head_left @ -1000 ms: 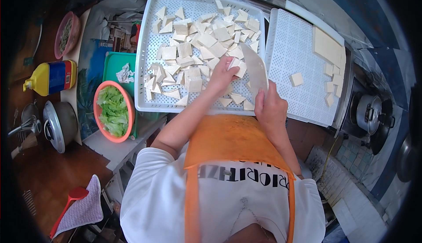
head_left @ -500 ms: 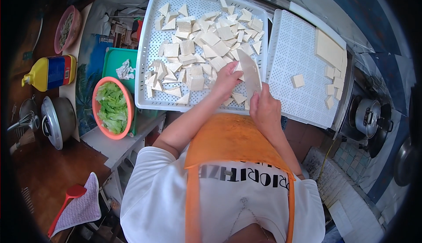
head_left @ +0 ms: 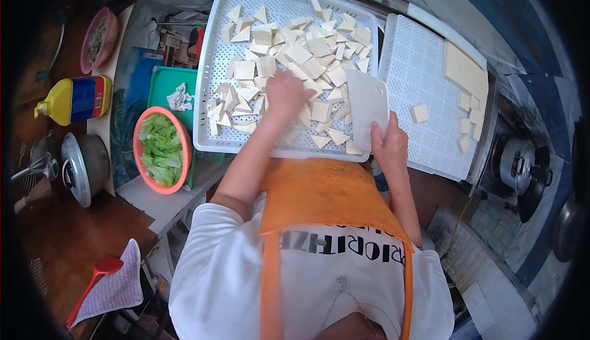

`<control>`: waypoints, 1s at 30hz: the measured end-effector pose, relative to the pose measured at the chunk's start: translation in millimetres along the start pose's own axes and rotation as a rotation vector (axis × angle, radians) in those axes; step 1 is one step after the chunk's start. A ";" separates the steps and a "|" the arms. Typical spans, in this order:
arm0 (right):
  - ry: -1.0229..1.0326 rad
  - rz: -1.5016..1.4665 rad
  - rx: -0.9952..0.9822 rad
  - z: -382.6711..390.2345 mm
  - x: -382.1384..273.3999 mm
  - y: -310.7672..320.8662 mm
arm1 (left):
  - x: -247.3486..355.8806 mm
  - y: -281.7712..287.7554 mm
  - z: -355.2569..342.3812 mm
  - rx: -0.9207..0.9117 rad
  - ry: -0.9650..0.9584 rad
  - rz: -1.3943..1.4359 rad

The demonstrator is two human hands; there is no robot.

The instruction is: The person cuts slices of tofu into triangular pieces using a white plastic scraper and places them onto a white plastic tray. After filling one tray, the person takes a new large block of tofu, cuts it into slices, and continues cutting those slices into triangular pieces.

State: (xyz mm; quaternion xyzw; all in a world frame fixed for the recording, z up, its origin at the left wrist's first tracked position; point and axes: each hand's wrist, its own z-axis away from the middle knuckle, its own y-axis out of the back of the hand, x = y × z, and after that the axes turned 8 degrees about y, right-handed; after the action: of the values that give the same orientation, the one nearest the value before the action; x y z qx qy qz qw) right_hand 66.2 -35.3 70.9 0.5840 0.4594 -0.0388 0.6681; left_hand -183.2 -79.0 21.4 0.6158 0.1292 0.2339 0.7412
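Observation:
A white perforated tray holds a heap of cut tofu pieces, some squares and some triangles. My left hand reaches down among the pieces near the tray's middle; its fingers are hidden and partly blurred, so whether they grip a piece cannot be seen. My right hand grips a cleaver at the tray's right edge. The wide pale blade of the cleaver stands over the right side of the tray, apart from my left hand.
On the right, a second white perforated tray bears a tofu slab, a lone square and several small blocks. An orange bowl of lettuce stands left on a green tray. A lidded pot and yellow jug sit farther left.
My left hand has moved left and away from the blade, down among the tofu pieces. My right hand has shifted right with the cleaver, its blade now turned broadside.

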 end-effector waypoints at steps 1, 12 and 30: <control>0.001 -0.001 0.001 -0.8 -0.5 -0.2 | 6.9 -4.1 3.7 0.051 -0.040 0.006; 0.147 0.029 0.090 -10.5 -37.6 4.4 | 16.2 -28.9 22.4 -0.260 0.333 1.664; 0.239 0.180 -0.019 2.4 -64.8 -3.3 | 40.2 -20.2 38.4 -0.530 0.512 1.926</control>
State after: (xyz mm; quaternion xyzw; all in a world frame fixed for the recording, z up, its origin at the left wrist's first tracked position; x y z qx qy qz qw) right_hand 28.4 -69.7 110.8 0.6171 0.4816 0.0954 0.6149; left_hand -126.5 -94.1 13.6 0.2067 -0.3207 0.8737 0.3019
